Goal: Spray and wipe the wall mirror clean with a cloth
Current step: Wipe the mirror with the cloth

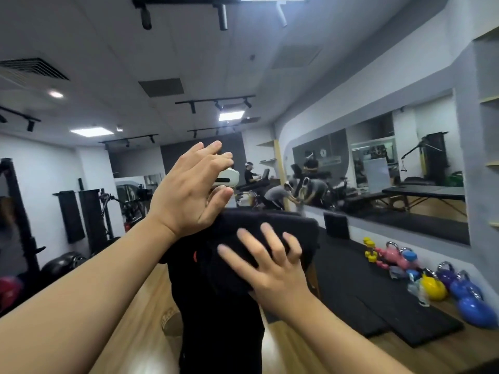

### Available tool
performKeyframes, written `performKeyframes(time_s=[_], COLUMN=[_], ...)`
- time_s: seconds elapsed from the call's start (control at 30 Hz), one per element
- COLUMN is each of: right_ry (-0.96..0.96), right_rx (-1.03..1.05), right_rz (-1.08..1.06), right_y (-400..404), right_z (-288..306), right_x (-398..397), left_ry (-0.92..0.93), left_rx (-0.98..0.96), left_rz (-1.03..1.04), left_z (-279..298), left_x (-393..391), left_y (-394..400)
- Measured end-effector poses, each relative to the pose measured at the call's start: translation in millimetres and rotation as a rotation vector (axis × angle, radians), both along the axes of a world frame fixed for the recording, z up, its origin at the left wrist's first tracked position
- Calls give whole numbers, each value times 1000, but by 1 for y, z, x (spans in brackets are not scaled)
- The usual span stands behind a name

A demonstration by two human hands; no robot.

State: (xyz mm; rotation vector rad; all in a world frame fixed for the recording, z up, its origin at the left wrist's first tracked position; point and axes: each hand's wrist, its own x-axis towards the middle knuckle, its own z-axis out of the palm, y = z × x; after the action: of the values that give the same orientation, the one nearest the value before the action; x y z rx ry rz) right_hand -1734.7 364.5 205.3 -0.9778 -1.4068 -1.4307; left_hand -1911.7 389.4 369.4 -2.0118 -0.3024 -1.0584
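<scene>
Right hand (272,261) flat on black cloth (270,233), fingers spread, pressing it on mirror (81,211). Left hand (189,190) just above cloth, fingers straight and close together, heel touching cloth's top edge, holding nothing. Cloth dark, thick, folded; long side runs left to right, tipped a bit down at right. Cloth sits in middle of view, over reflected person in black. Bright kettlebells (442,282) on floor at right.
</scene>
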Motion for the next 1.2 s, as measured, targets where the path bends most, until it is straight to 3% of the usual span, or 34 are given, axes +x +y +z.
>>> performKeyframes(time_s=[0.1, 0.17, 0.3, 0.4, 0.5, 0.63, 0.83, 1.03, 1.2], right_ry=[-220, -162, 366, 767, 969, 708, 168, -32, -179], right_rx=[-2, -18, -73, -85, -64, -134, -73, -46, -8], right_rz=[21, 0, 36, 126, 160, 155, 234, 302, 366], right_y=[-1, -3, -7, -9, -6, -2, 9, 10, 10], right_z=[8, 25, 59, 80, 82, 56, -13, -34, -52], right_x=[38, 57, 68, 39, -23, -131, -242, -226, -203], left_ry=[23, 27, 48, 72, -4, -72, 73, 26, -61], left_rx=[32, 28, -109, -69, -67, -39, 18, -58, -2], left_rz=[62, 70, 82, 138, 150, 77, 116, 56, 84], left_z=[0, 2, 7, 10, 10, 10, -4, -49, -79], left_x=[-1, 1, -7, -45, -89, -119, -123, -131, -147], left_y=[-1, -4, -25, -38, -42, -47, -52, -45, -27])
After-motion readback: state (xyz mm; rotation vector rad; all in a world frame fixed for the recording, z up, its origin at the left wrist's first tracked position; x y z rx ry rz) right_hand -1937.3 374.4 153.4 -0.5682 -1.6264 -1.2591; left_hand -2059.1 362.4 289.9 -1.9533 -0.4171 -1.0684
